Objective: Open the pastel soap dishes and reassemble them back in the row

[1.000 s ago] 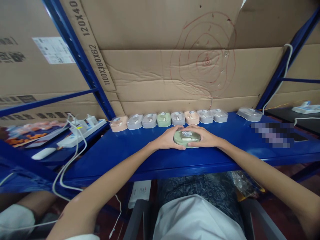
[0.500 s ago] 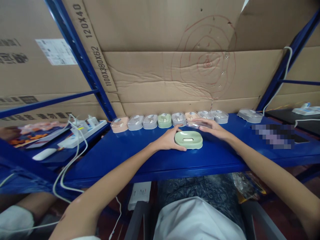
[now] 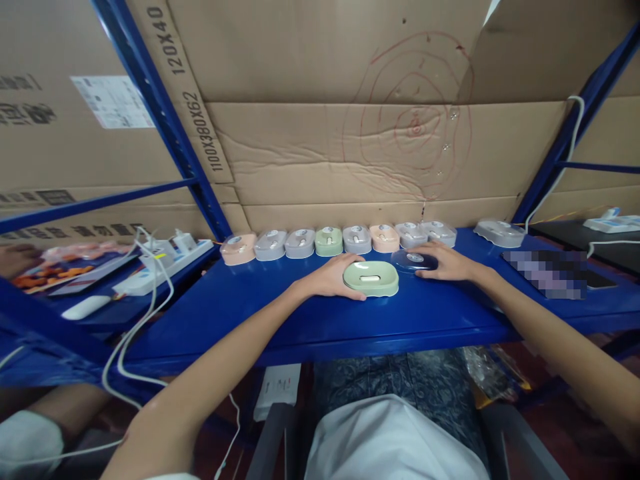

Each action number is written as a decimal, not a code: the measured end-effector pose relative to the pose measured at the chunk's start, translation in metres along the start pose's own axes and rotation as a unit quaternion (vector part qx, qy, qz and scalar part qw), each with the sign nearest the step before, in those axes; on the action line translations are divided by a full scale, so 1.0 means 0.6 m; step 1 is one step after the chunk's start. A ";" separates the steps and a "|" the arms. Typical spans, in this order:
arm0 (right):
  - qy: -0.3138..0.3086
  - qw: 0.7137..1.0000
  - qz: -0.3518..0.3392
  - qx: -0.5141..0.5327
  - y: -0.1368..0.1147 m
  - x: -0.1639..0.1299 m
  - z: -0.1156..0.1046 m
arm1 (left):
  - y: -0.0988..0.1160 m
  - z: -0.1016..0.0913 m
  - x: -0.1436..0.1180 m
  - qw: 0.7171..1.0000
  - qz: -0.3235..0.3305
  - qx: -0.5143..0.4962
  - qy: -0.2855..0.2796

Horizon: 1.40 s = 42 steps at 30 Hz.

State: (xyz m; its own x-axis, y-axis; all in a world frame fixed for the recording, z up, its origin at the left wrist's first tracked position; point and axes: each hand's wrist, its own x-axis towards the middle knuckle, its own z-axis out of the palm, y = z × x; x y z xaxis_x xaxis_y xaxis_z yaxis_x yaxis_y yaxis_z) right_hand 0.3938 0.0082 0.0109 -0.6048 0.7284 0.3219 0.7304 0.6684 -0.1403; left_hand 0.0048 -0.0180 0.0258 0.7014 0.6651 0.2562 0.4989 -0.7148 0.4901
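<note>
A pale green oval case base (image 3: 371,278) lies on the blue shelf (image 3: 280,313) with a small white piece in its middle. My left hand (image 3: 333,276) holds the base by its left end. To the right, my right hand (image 3: 445,263) rests on a clear lid (image 3: 413,261) that lies flat on the shelf beside the base. Behind them runs a row of several closed cases (image 3: 340,240) in peach, grey and green, against the cardboard.
Cardboard sheets (image 3: 350,133) wall off the back. A white power strip (image 3: 160,263) with cables lies at the left, another closed case (image 3: 499,231) at the right. Another person's arm shows at the lower left (image 3: 35,427).
My right hand lifted the clear lid off the green base and set it down to the right. My left hand stayed on the base.
</note>
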 end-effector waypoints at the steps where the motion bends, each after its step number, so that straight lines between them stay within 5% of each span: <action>1: -0.006 1.000 -0.002 -0.022 0.001 0.004 0.000 | 0.000 0.000 0.000 1.000 -0.001 0.001 0.000; 7: -0.018 0.992 -0.014 -0.121 -0.002 0.020 -0.001 | 0.002 -0.003 -0.001 1.000 -0.009 0.003 -0.013; 15: -0.013 0.991 -0.014 -0.130 -0.016 0.020 -0.001 | -0.008 -0.001 0.001 1.000 -0.001 0.011 -0.019; 22: 0.045 0.998 -0.049 0.010 -0.119 0.044 -0.017 | -0.006 -0.004 -0.001 0.999 0.015 0.036 -0.036; 28: -0.026 0.988 -0.130 0.085 -0.193 0.075 0.030 | -0.004 -0.004 0.000 0.998 0.049 0.031 -0.028; 33: 0.006 0.992 -0.112 0.065 -0.196 0.078 0.067 | -0.003 0.001 0.001 0.998 0.036 0.037 -0.017; 42: 0.033 0.989 -0.118 0.080 -0.193 0.075 0.073 | -0.003 0.001 0.000 0.998 0.037 0.048 -0.015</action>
State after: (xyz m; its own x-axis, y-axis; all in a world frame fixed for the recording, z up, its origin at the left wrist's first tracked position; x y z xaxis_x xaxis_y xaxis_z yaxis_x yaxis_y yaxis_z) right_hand 0.2679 -0.0296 0.0005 -0.7263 0.5416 0.4234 0.5091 0.8376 -0.1981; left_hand 0.0040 -0.0169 0.0241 0.7525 0.6039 0.2627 0.4908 -0.7803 0.3877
